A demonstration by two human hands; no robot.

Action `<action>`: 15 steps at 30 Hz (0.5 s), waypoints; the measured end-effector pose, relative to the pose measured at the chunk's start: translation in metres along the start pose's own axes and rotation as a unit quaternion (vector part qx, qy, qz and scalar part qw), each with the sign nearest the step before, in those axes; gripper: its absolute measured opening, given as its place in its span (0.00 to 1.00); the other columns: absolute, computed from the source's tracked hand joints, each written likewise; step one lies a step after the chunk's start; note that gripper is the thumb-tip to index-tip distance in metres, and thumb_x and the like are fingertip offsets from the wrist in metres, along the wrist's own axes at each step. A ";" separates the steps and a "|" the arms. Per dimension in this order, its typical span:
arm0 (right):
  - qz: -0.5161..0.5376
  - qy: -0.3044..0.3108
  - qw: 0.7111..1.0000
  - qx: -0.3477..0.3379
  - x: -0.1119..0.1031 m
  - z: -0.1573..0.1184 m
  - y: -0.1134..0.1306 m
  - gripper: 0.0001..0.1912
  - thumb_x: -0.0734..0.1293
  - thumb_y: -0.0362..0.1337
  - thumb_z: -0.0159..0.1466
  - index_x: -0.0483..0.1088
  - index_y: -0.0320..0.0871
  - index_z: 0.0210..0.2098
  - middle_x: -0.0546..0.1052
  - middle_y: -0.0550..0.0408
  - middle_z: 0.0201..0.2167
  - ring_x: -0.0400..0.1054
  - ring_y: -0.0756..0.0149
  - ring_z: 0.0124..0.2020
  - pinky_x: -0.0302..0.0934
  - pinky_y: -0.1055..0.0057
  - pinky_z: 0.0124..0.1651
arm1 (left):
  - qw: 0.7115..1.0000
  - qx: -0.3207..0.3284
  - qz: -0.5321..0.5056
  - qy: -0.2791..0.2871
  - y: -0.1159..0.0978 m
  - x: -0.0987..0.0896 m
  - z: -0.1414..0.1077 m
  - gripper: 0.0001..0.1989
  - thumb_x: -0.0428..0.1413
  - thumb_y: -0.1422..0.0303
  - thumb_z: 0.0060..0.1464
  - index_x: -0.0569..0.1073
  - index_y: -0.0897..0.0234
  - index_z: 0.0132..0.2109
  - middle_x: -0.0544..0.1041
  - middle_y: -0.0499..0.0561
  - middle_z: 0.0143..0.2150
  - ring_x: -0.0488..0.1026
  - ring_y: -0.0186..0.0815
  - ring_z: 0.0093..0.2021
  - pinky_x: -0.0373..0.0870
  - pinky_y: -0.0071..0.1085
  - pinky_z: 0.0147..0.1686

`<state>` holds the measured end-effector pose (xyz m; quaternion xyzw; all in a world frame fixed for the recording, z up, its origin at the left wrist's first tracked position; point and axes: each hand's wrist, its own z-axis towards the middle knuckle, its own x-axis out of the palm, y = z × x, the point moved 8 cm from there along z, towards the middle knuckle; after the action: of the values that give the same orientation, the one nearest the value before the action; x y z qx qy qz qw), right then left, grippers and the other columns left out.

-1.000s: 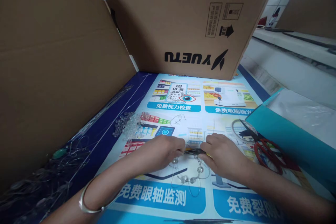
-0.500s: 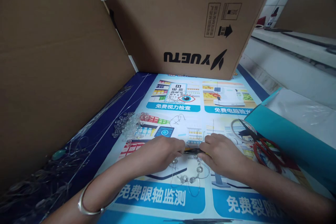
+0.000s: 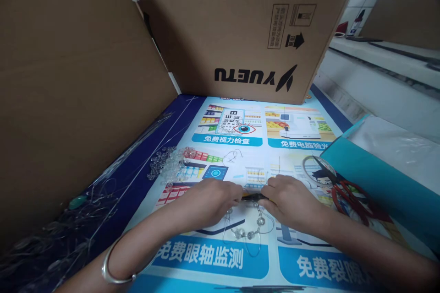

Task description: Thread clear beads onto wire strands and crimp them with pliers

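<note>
My left hand [image 3: 222, 197] is closed, its fingertips pinched at the top of a beaded wire loop [image 3: 250, 235] with clear round beads. Facing it, my right hand [image 3: 287, 199] is wrapped round a pair of small pliers [image 3: 253, 197], whose dark jaws bridge the gap between both hands. Bits of yellow show beside the jaws; most of the handles are covered by my fingers. Below the pliers the loop hangs down, thin wire curving around it. What exactly the jaws grip is too small to tell.
A pile of clear beads [image 3: 168, 165] lies left of my hands. Red-handled scissors [image 3: 350, 197] and a wire coil [image 3: 309, 169] are at right, beside a teal box [image 3: 385, 169]. Cardboard [image 3: 247, 32] stands behind. Tangled wire pieces [image 3: 68, 233] and dark wires [image 3: 264, 289] lie nearer.
Hardly anything differs. The pliers' jaws have turned slightly between my hands, which stay in nearly the same place.
</note>
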<state>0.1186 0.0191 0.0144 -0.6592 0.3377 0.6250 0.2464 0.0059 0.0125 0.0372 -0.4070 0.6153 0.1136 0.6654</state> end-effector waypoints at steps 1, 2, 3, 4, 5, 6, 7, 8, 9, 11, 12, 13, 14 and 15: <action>0.000 0.001 1.000 0.001 0.000 0.000 0.000 0.16 0.53 0.43 0.64 0.68 0.43 0.32 0.71 0.52 0.31 0.62 0.62 0.34 0.50 0.68 0.35 | 1.000 0.000 0.001 0.003 -0.001 0.000 0.000 0.11 0.43 0.70 0.59 0.70 0.63 0.35 0.75 0.50 0.31 0.71 0.35 0.31 0.62 0.26 0.30; -0.001 0.002 1.000 0.002 0.000 0.000 0.000 0.16 0.53 0.43 0.64 0.68 0.43 0.32 0.71 0.52 0.31 0.62 0.62 0.34 0.50 0.68 0.35 | 1.000 -0.001 0.002 0.005 -0.001 0.000 0.000 0.11 0.43 0.70 0.59 0.70 0.63 0.35 0.75 0.50 0.31 0.71 0.35 0.31 0.62 0.26 0.30; -0.001 0.004 1.000 0.003 0.000 0.000 0.000 0.16 0.53 0.43 0.64 0.68 0.43 0.32 0.71 0.52 0.30 0.62 0.62 0.34 0.50 0.68 0.35 | 1.000 -0.002 0.002 0.008 -0.002 -0.001 0.000 0.11 0.43 0.70 0.58 0.70 0.63 0.35 0.75 0.50 0.31 0.71 0.35 0.31 0.62 0.27 0.30; -0.002 0.005 1.000 0.003 0.001 0.000 0.000 0.16 0.53 0.43 0.64 0.68 0.43 0.32 0.71 0.52 0.30 0.62 0.62 0.34 0.50 0.68 0.35 | 1.000 -0.002 0.002 0.011 -0.002 -0.001 0.000 0.11 0.43 0.70 0.58 0.70 0.63 0.35 0.75 0.50 0.31 0.72 0.35 0.31 0.62 0.27 0.30; -0.002 0.007 1.000 0.003 0.001 0.000 0.001 0.16 0.53 0.43 0.64 0.68 0.43 0.32 0.71 0.52 0.31 0.62 0.62 0.34 0.50 0.68 0.35 | 1.000 -0.002 0.000 0.015 -0.003 0.000 0.000 0.11 0.43 0.71 0.58 0.70 0.63 0.35 0.75 0.50 0.31 0.72 0.35 0.31 0.62 0.27 0.30; -0.002 0.007 1.000 0.003 0.001 0.000 0.001 0.16 0.53 0.43 0.64 0.68 0.43 0.32 0.70 0.52 0.31 0.62 0.62 0.34 0.50 0.68 0.35 | 1.000 -0.004 -0.001 0.020 -0.002 0.000 0.000 0.11 0.43 0.71 0.58 0.70 0.63 0.35 0.75 0.50 0.31 0.72 0.35 0.31 0.62 0.27 0.31; -0.003 0.008 1.000 0.004 0.002 0.000 0.001 0.15 0.54 0.43 0.64 0.68 0.44 0.33 0.70 0.52 0.31 0.62 0.62 0.35 0.50 0.67 0.36 | 1.000 -0.007 -0.002 0.024 -0.001 0.001 0.000 0.11 0.44 0.71 0.58 0.70 0.63 0.35 0.75 0.50 0.31 0.72 0.35 0.31 0.62 0.27 0.31; -0.003 0.007 1.000 0.005 0.002 0.000 0.000 0.15 0.54 0.43 0.64 0.68 0.44 0.33 0.70 0.52 0.31 0.62 0.61 0.35 0.50 0.67 0.36 | 1.000 -0.011 -0.004 0.027 0.000 0.002 0.000 0.10 0.44 0.71 0.58 0.70 0.63 0.35 0.75 0.50 0.31 0.72 0.35 0.31 0.62 0.27 0.31; -0.003 0.006 1.000 0.008 0.002 0.000 0.000 0.14 0.55 0.44 0.64 0.68 0.44 0.34 0.70 0.52 0.32 0.61 0.61 0.36 0.50 0.67 0.37 | 0.999 -0.016 -0.006 0.028 0.002 0.002 0.000 0.10 0.44 0.71 0.58 0.70 0.63 0.35 0.75 0.50 0.31 0.72 0.35 0.31 0.62 0.27 0.31; -0.001 0.003 1.000 0.012 0.002 -0.001 -0.002 0.14 0.55 0.44 0.63 0.68 0.44 0.35 0.70 0.51 0.32 0.61 0.60 0.37 0.50 0.66 0.38 | 0.999 -0.027 -0.013 0.029 0.006 0.003 0.000 0.09 0.44 0.69 0.58 0.69 0.62 0.36 0.75 0.49 0.32 0.71 0.35 0.32 0.61 0.26 0.30; 0.001 0.002 1.000 0.013 0.002 -0.002 -0.002 0.14 0.56 0.44 0.63 0.68 0.44 0.35 0.70 0.51 0.33 0.61 0.60 0.37 0.50 0.66 0.38 | 0.999 -0.029 -0.018 0.029 0.008 0.004 0.000 0.09 0.45 0.69 0.58 0.69 0.62 0.37 0.75 0.49 0.32 0.71 0.35 0.32 0.61 0.26 0.30; 0.003 0.001 1.000 0.013 0.001 -0.002 -0.003 0.14 0.56 0.44 0.63 0.67 0.44 0.35 0.69 0.50 0.33 0.60 0.60 0.37 0.50 0.66 0.38 | 0.999 -0.031 -0.022 0.029 0.009 0.004 0.000 0.09 0.45 0.69 0.58 0.69 0.62 0.37 0.75 0.49 0.31 0.71 0.35 0.31 0.61 0.26 0.30; 0.005 0.000 1.000 0.013 0.000 -0.003 -0.004 0.14 0.55 0.45 0.63 0.67 0.43 0.35 0.69 0.50 0.33 0.60 0.60 0.37 0.49 0.66 0.39 | 0.999 -0.032 -0.025 0.028 0.010 0.005 -0.001 0.08 0.45 0.68 0.58 0.69 0.61 0.37 0.74 0.49 0.31 0.71 0.35 0.31 0.60 0.26 0.29; 0.007 -0.002 1.000 0.014 -0.001 -0.004 -0.005 0.14 0.55 0.45 0.63 0.67 0.43 0.35 0.69 0.50 0.33 0.60 0.60 0.37 0.49 0.66 0.39 | 0.999 -0.033 -0.026 0.027 0.011 0.005 -0.001 0.08 0.45 0.68 0.58 0.69 0.61 0.37 0.74 0.49 0.31 0.71 0.35 0.31 0.60 0.26 0.29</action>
<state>0.1250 0.0190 0.0157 -0.6520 0.3502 0.6234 0.2522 -0.0009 0.0174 0.0283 -0.4478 0.6184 0.1055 0.6372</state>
